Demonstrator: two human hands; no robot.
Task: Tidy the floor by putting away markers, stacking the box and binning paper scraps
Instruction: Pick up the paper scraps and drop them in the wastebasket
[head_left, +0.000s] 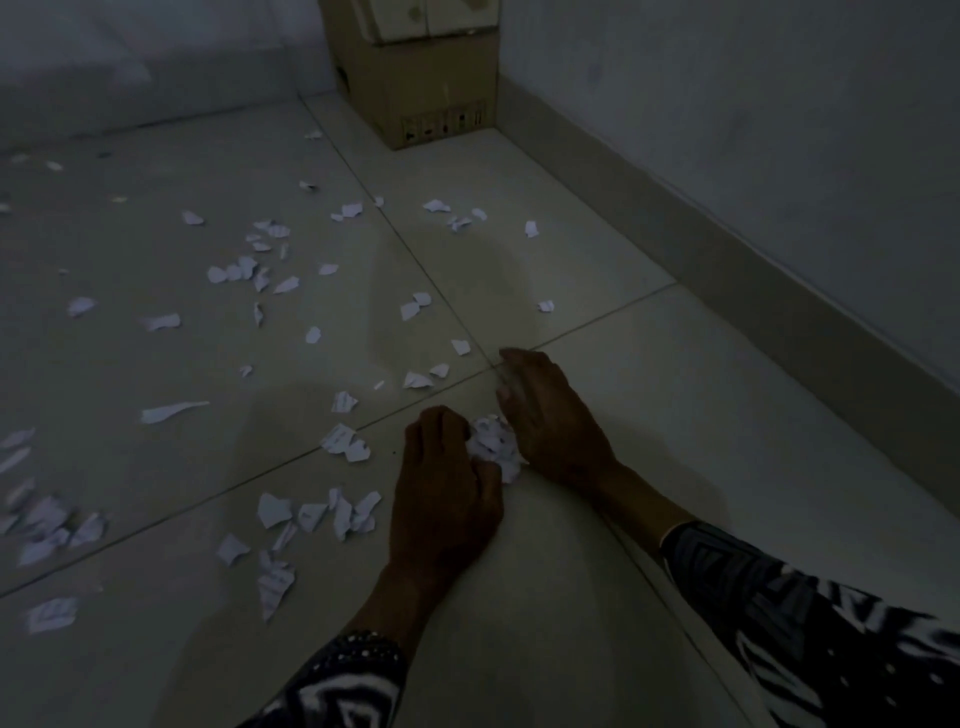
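Observation:
Several torn white paper scraps (311, 512) lie scattered over the pale tiled floor (701, 415), mostly to the left and ahead of me. A small heap of gathered scraps (493, 447) sits on the floor between my two hands. My left hand (447, 483) curls against the heap's left side, fingers bent around it. My right hand (550, 410) lies flat with fingers spread, pressing on the heap's right side and reaching toward the tile joint. A brown cardboard box (431, 98) stands in the far corner against the wall.
A wall with a skirting board (753, 291) runs along the right side to the corner. More scraps (244, 270) spread far left. The room is dim. Both forearms wear black-and-white patterned sleeves.

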